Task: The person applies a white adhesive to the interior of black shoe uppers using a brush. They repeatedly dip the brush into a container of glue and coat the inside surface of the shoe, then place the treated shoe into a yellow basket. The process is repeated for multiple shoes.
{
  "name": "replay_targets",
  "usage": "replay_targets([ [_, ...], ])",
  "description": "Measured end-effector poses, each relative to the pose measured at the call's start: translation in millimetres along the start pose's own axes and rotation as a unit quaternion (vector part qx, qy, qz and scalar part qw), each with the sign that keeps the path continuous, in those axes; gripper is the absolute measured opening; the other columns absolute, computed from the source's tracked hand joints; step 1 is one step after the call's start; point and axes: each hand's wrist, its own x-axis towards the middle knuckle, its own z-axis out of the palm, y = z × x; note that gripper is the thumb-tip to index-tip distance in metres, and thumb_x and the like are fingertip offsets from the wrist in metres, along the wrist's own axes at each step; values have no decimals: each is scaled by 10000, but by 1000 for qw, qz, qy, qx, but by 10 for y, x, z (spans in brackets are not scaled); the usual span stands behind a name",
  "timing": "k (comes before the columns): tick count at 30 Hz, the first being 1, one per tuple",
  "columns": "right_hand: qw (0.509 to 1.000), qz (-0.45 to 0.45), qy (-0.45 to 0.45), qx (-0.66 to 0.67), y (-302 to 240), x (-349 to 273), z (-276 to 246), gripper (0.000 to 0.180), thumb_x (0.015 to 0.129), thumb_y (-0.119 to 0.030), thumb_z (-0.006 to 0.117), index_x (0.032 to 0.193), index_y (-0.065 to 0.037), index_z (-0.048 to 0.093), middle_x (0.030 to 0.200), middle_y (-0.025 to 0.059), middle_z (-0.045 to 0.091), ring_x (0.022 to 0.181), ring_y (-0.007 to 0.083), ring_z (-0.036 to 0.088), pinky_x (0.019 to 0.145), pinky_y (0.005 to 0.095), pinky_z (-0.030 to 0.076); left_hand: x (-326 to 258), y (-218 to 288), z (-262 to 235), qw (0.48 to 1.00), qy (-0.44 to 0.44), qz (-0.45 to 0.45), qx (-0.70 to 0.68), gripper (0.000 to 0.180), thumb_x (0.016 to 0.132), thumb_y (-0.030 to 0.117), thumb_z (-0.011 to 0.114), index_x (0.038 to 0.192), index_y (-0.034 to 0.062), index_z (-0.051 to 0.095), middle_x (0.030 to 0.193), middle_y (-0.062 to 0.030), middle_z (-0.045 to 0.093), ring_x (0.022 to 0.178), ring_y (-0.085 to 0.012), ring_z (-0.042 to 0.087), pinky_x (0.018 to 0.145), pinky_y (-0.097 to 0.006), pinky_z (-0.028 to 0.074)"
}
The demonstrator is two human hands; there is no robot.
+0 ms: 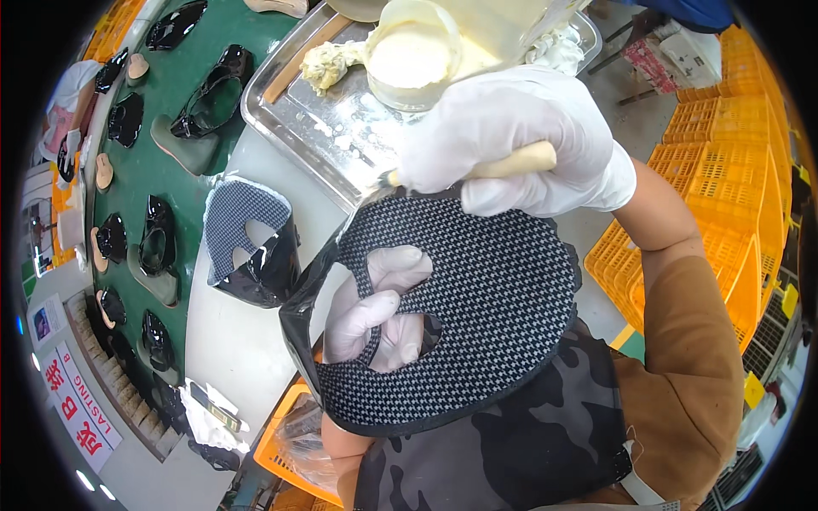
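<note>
My white-gloved left hand [366, 325] grips a shoe upper [494, 281], with its fingers showing through the upper's cut-out. The lining, a black-and-white houndstooth weave, faces up, and shiny black material shows along the left side. In my gloved right hand [537, 119] is a brush [515, 162] with a pale wooden handle. Its bristle end sits at the upper's far edge, by the tray's near rim; whether it touches the upper, I cannot tell. Just beyond that hand, a round tub [411, 58] of cream-coloured paste stands in a smeared metal tray [311, 149].
Another upper [247, 226] stands on the white table [230, 332] to the left. Farther left, a green conveyor belt [200, 183] carries black uppers and wedge soles. Orange crates [724, 179] are stacked at the right, and an orange basket [277, 443] sits below the table edge.
</note>
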Motion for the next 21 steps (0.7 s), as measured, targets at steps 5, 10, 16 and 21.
replay_targets([
  [5,997,55,-37,-46,-98,-93,-171,203,815,-240,635,845,-40,639,796,72,649,706,233,627,641,303,494,-38,-20,-36,992,72,41,100,426,811,27,350,1224,-75,373,1176,-232,529,469,-139,500,456,-190,436],
  [10,1000,8,9,-2,-122,-16,-158,205,859,-182,583,906,18,580,828,128,643,727,235,634,666,311,506,10,87,-269,988,-46,38,140,411,817,15,345,1220,-64,375,1206,-253,494,513,-163,557,470,-204,463],
  [16,998,15,62,-22,104,-52,57,167,885,-83,526,1000,34,493,840,111,633,730,162,623,682,269,498,-115,-74,-234,767,-14,257,587,342,876,-1,381,1216,-24,340,1246,-302,388,911,-253,558,685,-223,494],
  [21,989,107,86,-49,-48,-105,-69,149,904,-162,522,971,-30,541,802,53,616,679,118,599,615,230,479,-173,-16,-471,907,-47,201,368,332,873,-47,389,1202,-2,383,1251,-320,353,1024,-249,547,608,-210,518],
])
